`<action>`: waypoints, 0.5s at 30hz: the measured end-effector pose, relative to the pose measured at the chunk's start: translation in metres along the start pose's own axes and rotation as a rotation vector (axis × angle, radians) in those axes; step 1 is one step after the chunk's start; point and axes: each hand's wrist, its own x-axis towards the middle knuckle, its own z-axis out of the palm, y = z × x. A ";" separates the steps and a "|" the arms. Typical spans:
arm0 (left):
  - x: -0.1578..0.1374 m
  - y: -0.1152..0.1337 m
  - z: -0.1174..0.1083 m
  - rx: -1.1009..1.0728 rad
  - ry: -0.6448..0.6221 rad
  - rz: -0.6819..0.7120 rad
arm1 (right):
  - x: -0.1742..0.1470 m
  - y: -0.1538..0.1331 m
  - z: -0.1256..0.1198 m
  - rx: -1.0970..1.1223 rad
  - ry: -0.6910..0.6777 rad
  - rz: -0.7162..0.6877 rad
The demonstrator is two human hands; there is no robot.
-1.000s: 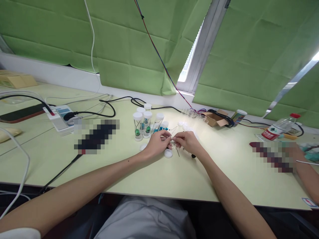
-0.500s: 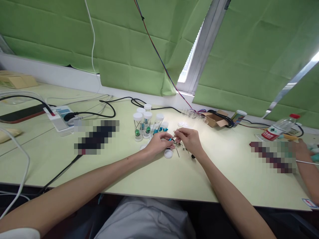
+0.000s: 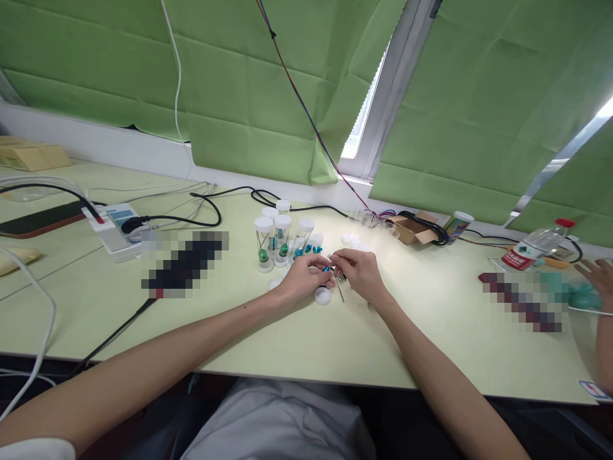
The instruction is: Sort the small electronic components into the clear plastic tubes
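My left hand point(image 3: 305, 276) pinches a small shiny blue piece point(image 3: 326, 269) between thumb and fingers. Close against it, my right hand point(image 3: 360, 271) is closed in a pinch at the same piece; what its fingertips hold is too small to make out. Just below the hands lies a round white cap point(image 3: 322, 296). A thin metal rod point(image 3: 340, 291) and some small dark bits sit under the right hand, partly hidden. Several clear tubes with white caps point(image 3: 264, 246) stand behind my left hand, with green and blue pieces inside. Loose blue pieces point(image 3: 314, 248) lie beside them.
Farther back are clear cups point(image 3: 368, 219), an open cardboard box point(image 3: 416, 228) and black cables. On the right stand a red-capped bottle point(image 3: 536, 246) and another person's hand point(image 3: 596, 276) by a teal bundle point(image 3: 584, 296). A power strip point(image 3: 115, 231) lies left.
My right hand has shifted slightly left, closer to my left hand at the blue piece. The other person's hand at the right has lifted and spread its fingers.
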 end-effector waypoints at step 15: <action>-0.003 0.005 0.001 0.077 0.008 0.058 | -0.001 0.001 0.002 -0.069 -0.001 -0.059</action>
